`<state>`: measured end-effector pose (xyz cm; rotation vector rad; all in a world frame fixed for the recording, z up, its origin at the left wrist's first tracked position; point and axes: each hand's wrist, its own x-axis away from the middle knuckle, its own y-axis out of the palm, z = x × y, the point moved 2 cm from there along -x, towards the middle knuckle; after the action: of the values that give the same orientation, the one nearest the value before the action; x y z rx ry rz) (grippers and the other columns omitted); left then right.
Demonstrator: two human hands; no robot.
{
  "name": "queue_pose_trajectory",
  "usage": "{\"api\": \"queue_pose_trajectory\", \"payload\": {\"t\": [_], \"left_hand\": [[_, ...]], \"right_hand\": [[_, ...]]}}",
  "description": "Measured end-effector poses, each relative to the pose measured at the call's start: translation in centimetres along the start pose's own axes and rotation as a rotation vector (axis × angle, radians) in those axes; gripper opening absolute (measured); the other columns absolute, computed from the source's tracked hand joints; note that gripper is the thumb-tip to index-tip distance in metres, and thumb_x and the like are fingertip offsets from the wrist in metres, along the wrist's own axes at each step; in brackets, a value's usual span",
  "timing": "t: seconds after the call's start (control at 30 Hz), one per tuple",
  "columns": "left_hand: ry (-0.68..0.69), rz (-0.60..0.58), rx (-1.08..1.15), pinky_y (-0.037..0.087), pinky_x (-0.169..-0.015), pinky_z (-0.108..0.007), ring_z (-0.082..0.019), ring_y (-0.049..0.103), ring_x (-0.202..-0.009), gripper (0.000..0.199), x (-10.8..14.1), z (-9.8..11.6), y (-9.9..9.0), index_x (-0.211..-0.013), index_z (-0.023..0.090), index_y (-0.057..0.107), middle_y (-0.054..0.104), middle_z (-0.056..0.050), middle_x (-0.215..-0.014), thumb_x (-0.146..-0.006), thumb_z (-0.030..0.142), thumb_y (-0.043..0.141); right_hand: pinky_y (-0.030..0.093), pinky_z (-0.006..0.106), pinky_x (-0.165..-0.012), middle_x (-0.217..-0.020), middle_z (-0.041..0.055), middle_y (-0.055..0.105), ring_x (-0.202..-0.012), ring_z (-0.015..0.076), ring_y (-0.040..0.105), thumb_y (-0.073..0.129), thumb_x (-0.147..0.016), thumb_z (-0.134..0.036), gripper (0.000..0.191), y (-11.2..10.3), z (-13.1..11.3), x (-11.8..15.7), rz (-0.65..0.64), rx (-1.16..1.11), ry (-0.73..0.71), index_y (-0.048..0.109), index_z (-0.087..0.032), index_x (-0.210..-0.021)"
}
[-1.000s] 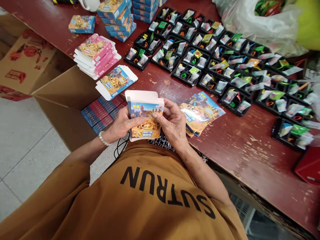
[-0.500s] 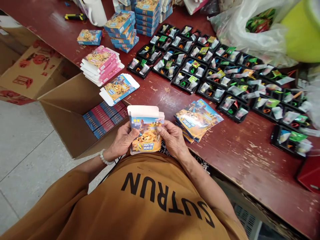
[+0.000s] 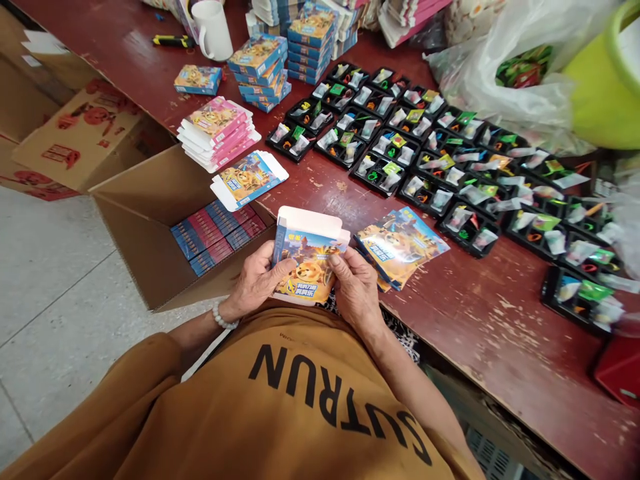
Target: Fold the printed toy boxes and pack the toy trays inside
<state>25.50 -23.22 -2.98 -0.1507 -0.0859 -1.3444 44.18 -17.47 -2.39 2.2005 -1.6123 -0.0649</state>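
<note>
Close to my body, a printed cardboard box [image 3: 307, 260] with a cartoon dog on its front is held upright, its white top flap raised. My left hand [image 3: 263, 277] grips its left edge, thumb across the front. On the other edge, my right hand [image 3: 354, 283] pinches with thumb and fingers. To the right lies a small pile of flat printed boxes [image 3: 403, 243] in the same blue and yellow design. An open-flapped blue box [image 3: 250, 179] rests on the table just beyond my hands, beside a stack of pink boxes [image 3: 219, 133].
Black trays [image 3: 377, 172] with small toys and sachets cover much of the red table [image 3: 500, 320]. An open carton [image 3: 135, 220] at the left holds packed boxes. Finished-looking blue boxes [image 3: 257, 57], a white mug [image 3: 214, 30] and a yellow-handled cutter [image 3: 173, 41] stand farther back.
The view has shifted slightly, so most things sit a little differently in frame. Both hands keep hold of the box, which is tilted a bit more, with its left side panel showing.
</note>
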Motion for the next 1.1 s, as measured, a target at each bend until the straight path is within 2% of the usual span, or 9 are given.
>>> {"api": "queue_pose_trajectory", "payload": {"t": [0.2, 0.3, 0.37, 0.43, 0.53, 0.63, 0.73, 0.9, 1.1], "left_hand": [[0.058, 0.184, 0.081, 0.059, -0.085, -0.033, -0.025, 0.073, -0.092, 0.037, 0.2, -1.8, 0.4, -0.106, 0.019, 0.078, 0.081, -0.005, -0.099, -0.088, 0.051, 0.08], [0.091, 0.185, 0.081, 0.058, -0.086, -0.032, -0.024, 0.073, -0.093, 0.038, -0.3, -2.1, 0.7, -0.108, 0.018, 0.076, 0.081, -0.006, -0.102, -0.094, 0.053, 0.074], [0.12, 0.161, 0.082, 0.058, -0.086, -0.032, -0.023, 0.073, -0.094, 0.043, -0.6, -1.8, 0.6, -0.121, 0.019, 0.071, 0.079, -0.006, -0.105, -0.094, 0.053, 0.073], [0.146, 0.141, 0.11, 0.058, -0.082, -0.031, -0.021, 0.074, -0.09, 0.062, -0.8, -1.0, 0.4, -0.146, 0.024, 0.054, 0.078, -0.006, -0.107, -0.093, 0.049, 0.076], [0.19, 0.084, 0.041, 0.057, -0.08, -0.029, -0.02, 0.073, -0.088, 0.081, -1.2, 0.5, -0.3, -0.161, 0.028, 0.036, 0.077, -0.004, -0.103, -0.093, 0.043, 0.077], [0.181, -0.04, -0.07, 0.057, -0.082, -0.03, -0.021, 0.073, -0.092, 0.068, -1.6, 1.3, -1.2, -0.156, 0.024, 0.045, 0.077, -0.005, -0.101, -0.096, 0.041, 0.073], [0.067, -0.161, -0.012, 0.057, -0.081, -0.03, -0.021, 0.073, -0.09, 0.06, -1.9, 0.9, -2.1, -0.146, 0.024, 0.049, 0.076, -0.003, -0.097, -0.095, 0.041, 0.074], [-0.003, -0.206, 0.07, 0.052, -0.069, -0.024, -0.015, 0.065, -0.071, 0.038, -2.5, -1.0, -3.2, -0.124, 0.024, 0.057, 0.067, 0.002, -0.082, -0.096, 0.044, 0.074], [-0.048, -0.302, 0.149, 0.054, -0.078, -0.028, -0.017, 0.063, -0.086, 0.034, -2.5, -3.2, -3.3, -0.12, 0.027, 0.057, 0.065, -0.001, -0.101, -0.097, 0.046, 0.072]], "right_hand": [[0.057, 0.05, -0.11, -0.126, 0.0028, 0.079, -0.12, 0.0295, 0.072, 0.074, -0.093, -0.055, 0.041, 0.2, -0.3, 0.3, -0.002, 0.106, -0.029, 0.078, -0.029, -0.124], [0.052, 0.049, -0.117, -0.136, 0.0021, 0.075, -0.131, 0.0278, 0.067, 0.065, -0.101, -0.052, 0.039, 0.2, -1.0, 0.4, 0.012, 0.27, -0.143, 0.075, -0.03, -0.131], [0.048, 0.049, -0.122, -0.147, 0.0033, 0.068, -0.138, 0.0267, 0.062, 0.061, -0.104, -0.05, 0.045, 0.0, -1.5, 0.4, 0.035, 0.369, -0.246, 0.066, -0.031, -0.145], [0.044, 0.051, -0.125, -0.156, 0.0061, 0.061, -0.143, 0.0263, 0.058, 0.06, -0.105, -0.047, 0.054, -0.2, -1.8, 0.3, 0.048, 0.447, -0.324, 0.053, -0.031, -0.157], [0.043, 0.054, -0.125, -0.161, 0.0085, 0.055, -0.146, 0.0269, 0.055, 0.058, -0.106, -0.046, 0.058, -0.4, -1.8, 0.1, -0.002, 0.459, -0.331, 0.045, -0.03, -0.16], [0.049, 0.052, -0.12, -0.159, 0.0076, 0.057, -0.141, 0.0262, 0.059, 0.062, -0.104, -0.048, 0.056, -0.5, -1.4, -0.1, -0.108, 0.319, -0.242, 0.047, -0.033, -0.156], [0.054, 0.048, -0.114, -0.147, 0.0064, 0.064, -0.127, 0.0234, 0.066, 0.067, -0.101, -0.05, 0.052, -0.5, -0.9, -0.6, -0.171, 0.245, -0.177, 0.054, -0.034, -0.148], [0.06, 0.036, -0.098, -0.124, 0.0027, 0.07, -0.106, 0.0184, 0.067, 0.077, -0.093, -0.05, 0.05, -0.7, 0.0, -2.3, -0.201, 0.203, -0.132, 0.061, -0.032, -0.137], [0.059, 0.037, -0.096, -0.114, 0.0022, 0.071, -0.101, 0.0197, 0.068, 0.075, -0.095, -0.054, 0.041, -1.0, 0.5, -2.6, -0.325, 0.245, -0.054, 0.069, -0.029, -0.127]]}}
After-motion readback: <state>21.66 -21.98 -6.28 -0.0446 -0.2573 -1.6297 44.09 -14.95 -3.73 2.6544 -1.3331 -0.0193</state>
